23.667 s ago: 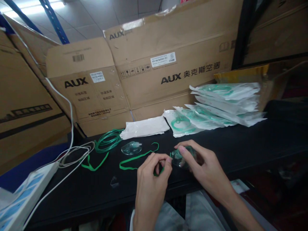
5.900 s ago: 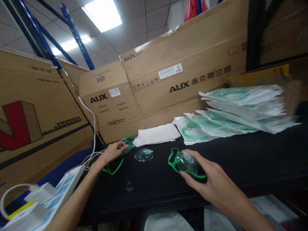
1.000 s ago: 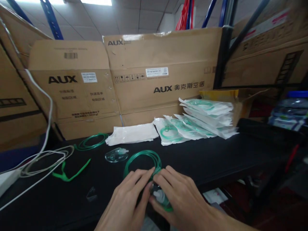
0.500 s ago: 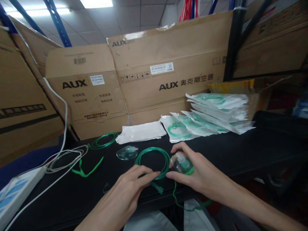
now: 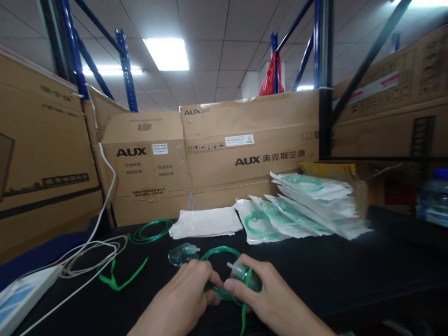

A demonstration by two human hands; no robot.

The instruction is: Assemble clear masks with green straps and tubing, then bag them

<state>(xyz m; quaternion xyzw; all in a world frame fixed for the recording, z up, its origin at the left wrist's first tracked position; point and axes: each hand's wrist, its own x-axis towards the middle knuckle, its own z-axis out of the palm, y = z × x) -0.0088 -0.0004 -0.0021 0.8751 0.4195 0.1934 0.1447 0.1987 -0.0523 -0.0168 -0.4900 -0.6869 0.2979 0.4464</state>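
My right hand (image 5: 268,287) is wrapped round a clear green-tinted oxygen mask (image 5: 241,271), its pale connector pointing up and left and a bright green elastic strap (image 5: 244,317) hanging below. Close beside it, my left hand (image 5: 189,289) has its fingers closed on a coil of green tubing (image 5: 224,249); the fingers hide part of the coil. A second clear mask (image 5: 182,255) lies on the black table just beyond my left hand. Further left are another coil of green tubing (image 5: 150,232) and a loose green strap (image 5: 121,283).
Sealed pouches (image 5: 311,200) with green tubing are piled at the back right, beside flat white pouches (image 5: 206,223). Cardboard boxes (image 5: 245,177) wall off the back. A power strip (image 5: 33,296) and white cable (image 5: 112,177) occupy the left; a bottle (image 5: 434,200) stands far right.
My right hand has brought the mask left, close to my left hand. My left fingers have closed on the tubing coil. The view has tilted upward.
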